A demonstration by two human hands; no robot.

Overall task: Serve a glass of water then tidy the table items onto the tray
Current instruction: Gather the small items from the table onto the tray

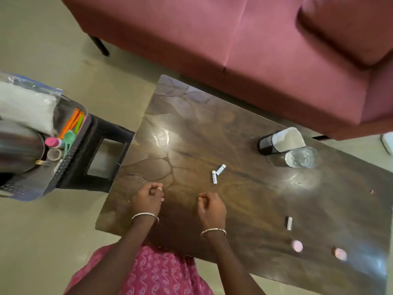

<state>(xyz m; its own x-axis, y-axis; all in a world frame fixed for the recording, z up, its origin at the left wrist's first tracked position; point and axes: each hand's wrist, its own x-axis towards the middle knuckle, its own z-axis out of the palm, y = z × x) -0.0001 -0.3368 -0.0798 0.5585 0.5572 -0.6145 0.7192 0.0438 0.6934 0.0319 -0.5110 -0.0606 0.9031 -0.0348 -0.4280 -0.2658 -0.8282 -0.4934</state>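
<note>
Near the front edge of the dark wooden table, the left hand and right hand curl their fingers; whether either holds anything is unclear. The clear glass of water stands at the far edge, just beside a black mesh holder.

Warm, dim indoor light falls from above, leaving two white glare patches on the glossy table, at centre and right. Motion blur softens everything, and wide-angle stretch smears the tray at the left edge
</note>
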